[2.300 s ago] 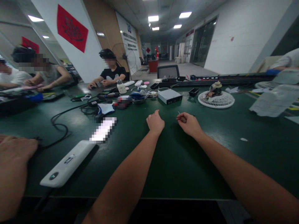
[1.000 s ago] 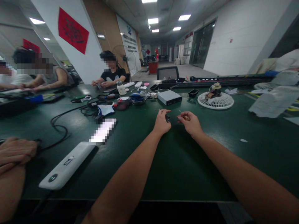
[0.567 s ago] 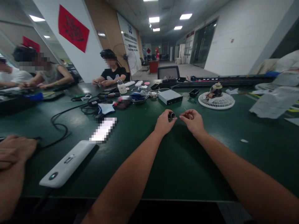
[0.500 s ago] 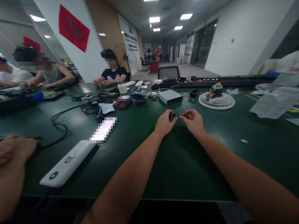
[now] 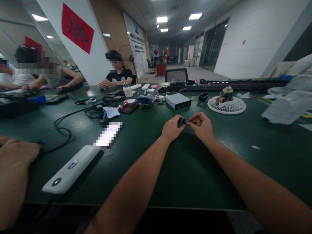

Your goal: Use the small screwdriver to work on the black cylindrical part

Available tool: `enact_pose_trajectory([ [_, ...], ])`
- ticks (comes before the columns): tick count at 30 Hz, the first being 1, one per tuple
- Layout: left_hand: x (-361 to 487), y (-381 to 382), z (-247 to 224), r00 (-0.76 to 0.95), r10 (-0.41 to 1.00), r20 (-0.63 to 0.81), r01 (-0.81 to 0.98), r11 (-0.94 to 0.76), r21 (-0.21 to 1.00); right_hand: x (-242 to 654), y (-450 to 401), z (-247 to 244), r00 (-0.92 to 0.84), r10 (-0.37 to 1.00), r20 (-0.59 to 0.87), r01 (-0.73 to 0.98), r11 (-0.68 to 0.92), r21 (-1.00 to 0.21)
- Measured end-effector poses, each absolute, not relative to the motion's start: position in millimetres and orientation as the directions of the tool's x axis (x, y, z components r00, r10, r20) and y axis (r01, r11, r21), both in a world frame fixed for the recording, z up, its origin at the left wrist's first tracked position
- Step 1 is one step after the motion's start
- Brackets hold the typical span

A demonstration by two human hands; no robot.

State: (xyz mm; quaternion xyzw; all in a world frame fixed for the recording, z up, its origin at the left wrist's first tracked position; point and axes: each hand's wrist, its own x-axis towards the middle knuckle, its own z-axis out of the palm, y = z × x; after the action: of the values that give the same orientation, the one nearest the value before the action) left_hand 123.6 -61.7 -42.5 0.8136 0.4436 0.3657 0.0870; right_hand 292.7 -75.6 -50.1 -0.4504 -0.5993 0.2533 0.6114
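My left hand (image 5: 172,127) is closed around a small black cylindrical part (image 5: 180,122), its round end turned toward my other hand. My right hand (image 5: 202,126) pinches a tiny dark piece (image 5: 186,121) right at that end; whether the piece is inside the cylinder or only touching it, I cannot tell. Something brownish and grainy (image 5: 198,121) shows between my right fingers, too small to name. Both hands are above the green table (image 5: 195,178), fingertips almost meeting.
A fan grille (image 5: 226,107) with a motor lies at right, behind a white scrap (image 5: 255,147). Ahead is a silver box (image 5: 178,101). At left are a white power bank (image 5: 70,170), a phone (image 5: 108,136), cables, and another person's hand (image 5: 18,152). People sit across the table.
My right fingertips have brought the dark piece up to the cylinder's end. The thin pin that stuck up from my right hand no longer shows. The neighbour's hand at left shifted slightly.
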Motion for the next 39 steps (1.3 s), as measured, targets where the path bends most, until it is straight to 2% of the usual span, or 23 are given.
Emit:
enact_pose_trajectory([
  [16, 123, -66, -37, 0.474, 0.745, 0.470, 0.661, -0.653, 0.368, 298, -75, -52, 0.117, 0.884, 0.452, 0.445, 0.360, -0.820],
  [22, 125, -69, -36, 0.450, 0.765, 0.462, 0.695, -0.624, 0.357, 297, -77, -49, 0.125, 0.881, 0.457, 0.472, 0.352, -0.808],
  [26, 127, -71, -37, 0.379, 0.803, 0.460, 0.745, -0.560, 0.363, 292, -79, -48, 0.148, 0.873, 0.464, 0.426, 0.367, -0.827],
  [30, 127, -70, -38, 0.257, 0.847, 0.465, 0.801, -0.456, 0.388, 289, -81, -46, 0.165, 0.878, 0.450, 0.283, 0.395, -0.874],
  [35, 121, -64, -40, 0.060, 0.882, 0.468, 0.803, -0.321, 0.502, 291, -84, -42, 0.177, 0.877, 0.447, 0.134, 0.429, -0.894],
  [39, 118, -60, -41, 0.003, 0.902, 0.431, 0.768, -0.278, 0.577, 290, -85, -42, 0.171, 0.884, 0.435, 0.090, 0.426, -0.900],
])
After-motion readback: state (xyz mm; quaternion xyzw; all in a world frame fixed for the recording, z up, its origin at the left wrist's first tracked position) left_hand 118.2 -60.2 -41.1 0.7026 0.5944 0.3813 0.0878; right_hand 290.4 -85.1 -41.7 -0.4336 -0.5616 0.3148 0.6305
